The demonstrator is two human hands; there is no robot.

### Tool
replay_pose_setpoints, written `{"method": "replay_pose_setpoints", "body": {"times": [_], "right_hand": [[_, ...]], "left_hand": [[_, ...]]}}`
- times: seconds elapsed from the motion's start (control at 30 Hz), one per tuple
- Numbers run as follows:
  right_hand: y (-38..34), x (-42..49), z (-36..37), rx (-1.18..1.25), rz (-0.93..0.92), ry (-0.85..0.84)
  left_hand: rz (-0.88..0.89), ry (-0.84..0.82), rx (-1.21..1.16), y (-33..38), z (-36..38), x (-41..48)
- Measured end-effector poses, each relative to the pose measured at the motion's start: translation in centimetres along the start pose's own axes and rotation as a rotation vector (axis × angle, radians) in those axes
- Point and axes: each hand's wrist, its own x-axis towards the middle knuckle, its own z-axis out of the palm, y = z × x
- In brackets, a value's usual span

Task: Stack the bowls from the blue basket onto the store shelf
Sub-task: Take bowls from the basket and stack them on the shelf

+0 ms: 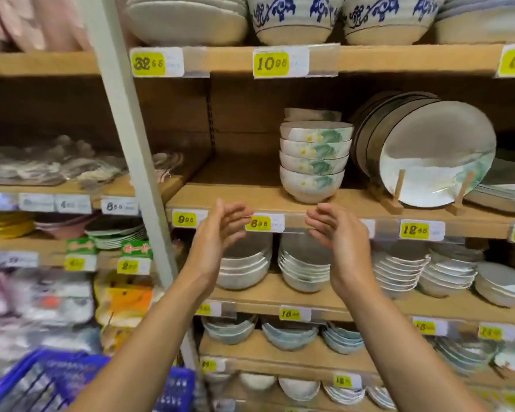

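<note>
Hovering beneath stacked bowls [314, 162], left hand [217, 242] and right hand [336, 242], fingers relaxed.

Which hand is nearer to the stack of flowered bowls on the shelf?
Right. The right hand is just below the stack of flowered bowls; the left hand is below and well to its left.

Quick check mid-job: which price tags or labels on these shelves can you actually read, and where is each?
"10 96": centre top tag, under the blue-patterned bowls.
"32 55": left top tag; small digits unsure.
"9 95": middle-shelf tag, beside left hand.
"8 95": central tag, below floral bowl stack.
"12 45": right tag, under the plates.
"8 50": white tag, left bay.
Lower tags, green labels: too blurred.
</note>
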Motion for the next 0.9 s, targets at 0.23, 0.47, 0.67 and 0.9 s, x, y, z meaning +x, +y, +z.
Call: {"method": "replay_pose_setpoints", "body": {"times": [0.23,0.47,0.67,0.9], "right_hand": [[10.1,-8.9,4.3,-0.064,0.347,-0.290],[19.6,-16.8,10.4,-0.270,0.612,-0.544],[29.0,-19.5,15.6,-0.496,0.785,-0.622],[38.3,-21.4,17.3,-0.997,0.762,-0.575]], "left_hand": [[-0.194,0.279,0.078,-2.7,-10.2,-10.6],[-0.418,0.536,0.155,-5.2,-20.8,-17.9],[-0.576,0.629,0.194,-7.9,-30.8,-19.7],[-0.820,0.379,0.362,-14.7,-39.8,-17.1]]}}
